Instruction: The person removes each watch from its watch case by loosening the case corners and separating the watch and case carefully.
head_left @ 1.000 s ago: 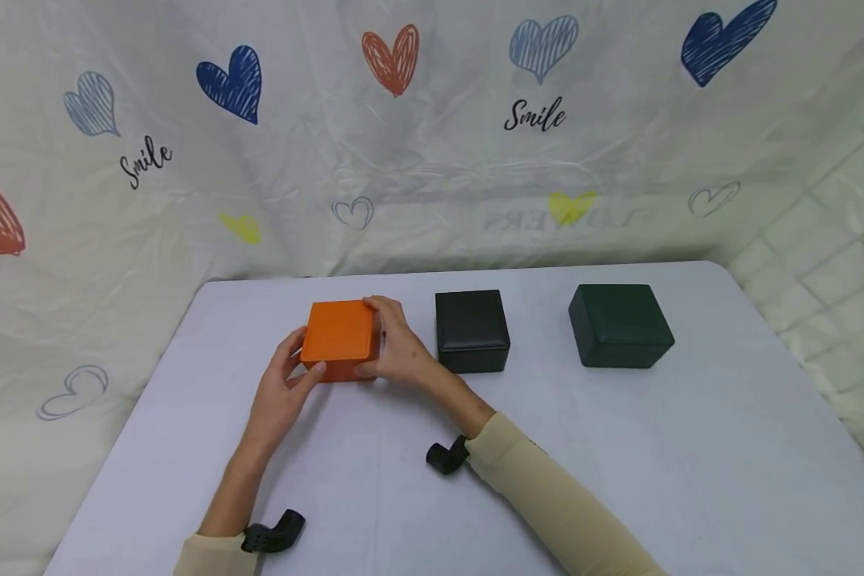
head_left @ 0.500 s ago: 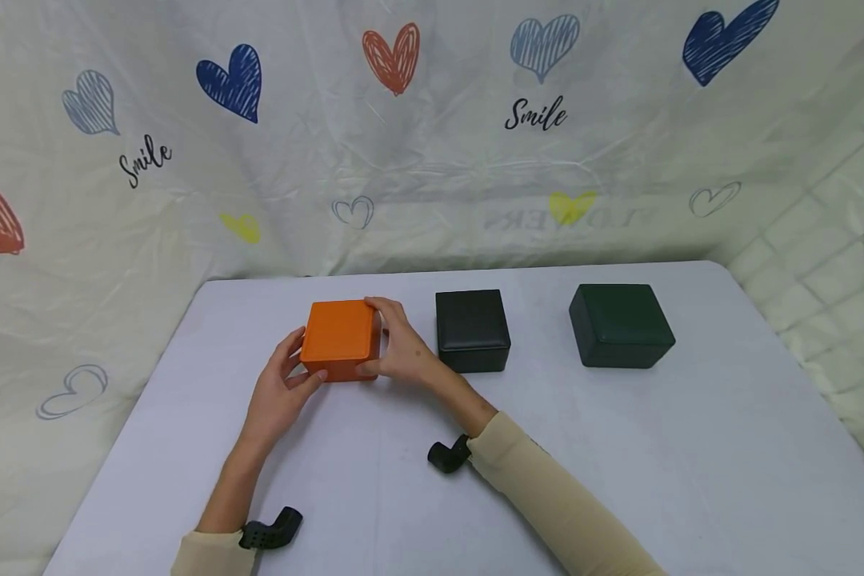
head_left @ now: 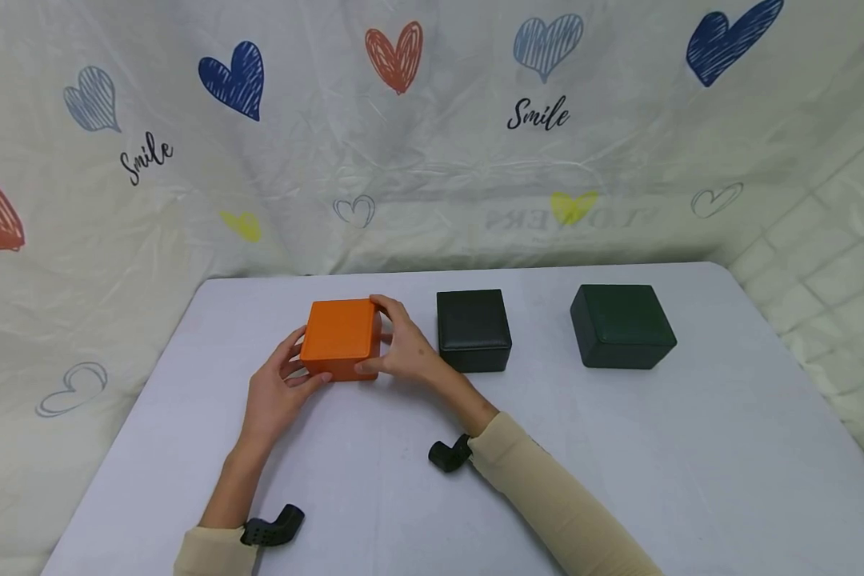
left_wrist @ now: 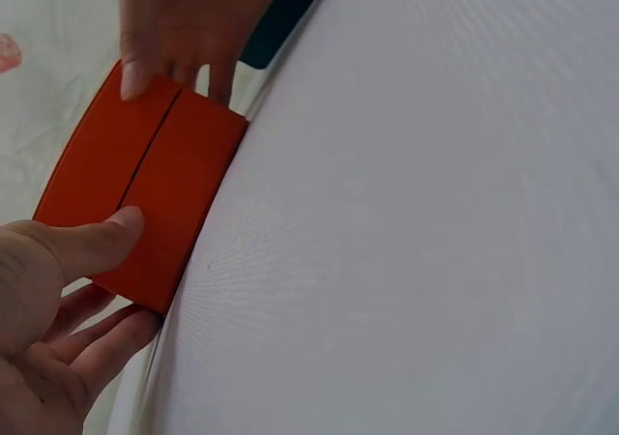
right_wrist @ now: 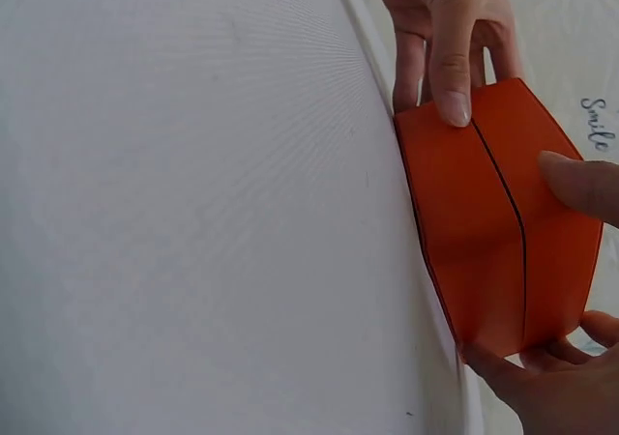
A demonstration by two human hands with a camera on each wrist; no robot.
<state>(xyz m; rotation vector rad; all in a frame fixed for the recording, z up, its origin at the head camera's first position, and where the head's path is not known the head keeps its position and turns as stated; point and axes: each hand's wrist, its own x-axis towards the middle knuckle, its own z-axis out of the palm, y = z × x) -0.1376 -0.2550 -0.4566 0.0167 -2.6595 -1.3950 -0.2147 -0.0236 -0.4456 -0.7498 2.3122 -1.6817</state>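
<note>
An orange box (head_left: 341, 334) with a closed lid sits on the white table, toward its back left. A dark seam between lid and base runs across its front face in both wrist views. My left hand (head_left: 275, 398) grips the box's left side, thumb on the front face near the seam and fingers along the side and low by the table. From the right, my right hand (head_left: 406, 348) holds it with the thumb on the front and a finger at the top back corner. Its other fingers are partly hidden behind the right side.
Close to the right of my right hand stands a black box (head_left: 473, 330). A dark green box (head_left: 622, 326) is farther right on the white table (head_left: 619, 464). Behind the table hangs a pale sheet (head_left: 439, 144) printed with hearts.
My left thumb has slid slightly right along the front of the orange box. The right hand's finger at the back corner has shifted slightly right; the boxes stay in place.
</note>
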